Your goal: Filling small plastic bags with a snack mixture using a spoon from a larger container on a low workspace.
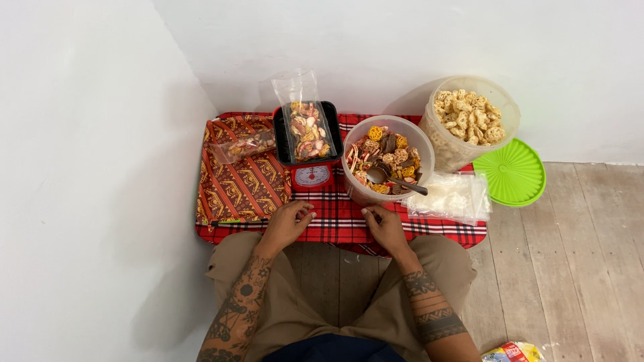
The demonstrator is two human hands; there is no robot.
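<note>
My left hand point(287, 224) and my right hand point(384, 230) both rest on the red checked cloth point(335, 221) at its near edge, fingers loosely curled, holding nothing. Just beyond my left hand stands a red kitchen scale point(313, 176) with a black tray carrying a clear bag of mixed crackers point(307, 129). Beyond my right hand is a clear tub of mixed coloured crackers point(388, 161) with a spoon point(401, 181) lying in it.
A patterned orange tray point(241, 184) at the left holds another filled bag point(245, 144). A stack of empty clear bags point(449, 198) lies right of the tub. Behind stands a big tub of pale crackers point(469, 121), its green lid point(513, 173) on the wooden floor. White walls close the left and back.
</note>
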